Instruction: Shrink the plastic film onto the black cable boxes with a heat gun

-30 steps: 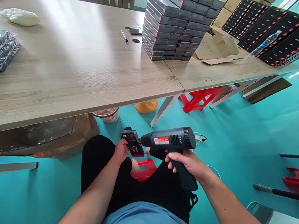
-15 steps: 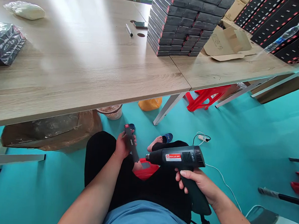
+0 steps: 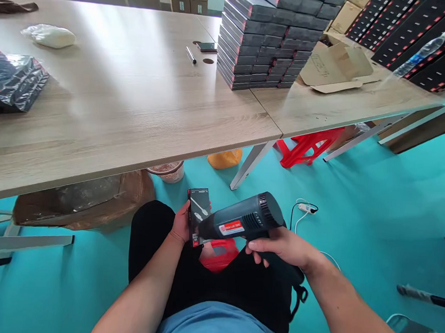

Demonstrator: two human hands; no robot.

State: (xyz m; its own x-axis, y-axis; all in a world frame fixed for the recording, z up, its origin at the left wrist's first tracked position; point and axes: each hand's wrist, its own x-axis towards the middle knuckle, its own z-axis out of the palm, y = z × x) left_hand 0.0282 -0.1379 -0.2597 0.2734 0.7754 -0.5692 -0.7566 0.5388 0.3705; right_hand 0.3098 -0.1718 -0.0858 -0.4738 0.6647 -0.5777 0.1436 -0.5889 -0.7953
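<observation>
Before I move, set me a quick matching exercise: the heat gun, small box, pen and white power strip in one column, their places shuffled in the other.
Things:
1. Heat gun
2. Small box
3. Pen
4. White power strip

Places:
A. On the turquoise floor
B. In the left fingers
C. On the wooden table
D. In the right fingers

Pairs: 1-D, 2-B, 3-C, 4-A.

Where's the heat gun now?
In the head view, the heat gun is right of centre, in the right hand, its nozzle over the box in the left hand.
</observation>
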